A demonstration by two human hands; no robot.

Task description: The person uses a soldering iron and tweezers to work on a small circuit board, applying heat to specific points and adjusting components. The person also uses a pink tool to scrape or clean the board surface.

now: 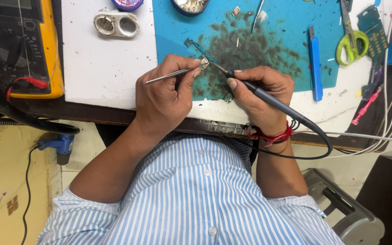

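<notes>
My left hand (164, 97) grips metal tweezers (171, 75) whose tips pinch a tiny electronic part (204, 65) just above the stained blue work mat (268, 41). My right hand (262, 93) holds a dark soldering iron (273, 100) like a pen. Its tip touches the tiny part from the right. The iron's black cable loops under my right wrist, which wears a red thread band (268, 135). Both hands rest at the near edge of the white bench top (105, 68).
A yellow multimeter (21, 45) lies at the far left. A white oval holder (115, 24), a blue cutter (314, 63), green-handled scissors (351, 41), another pair of tweezers (257, 13) and several cables (386, 113) lie around the mat. A grey stool (350, 208) stands lower right.
</notes>
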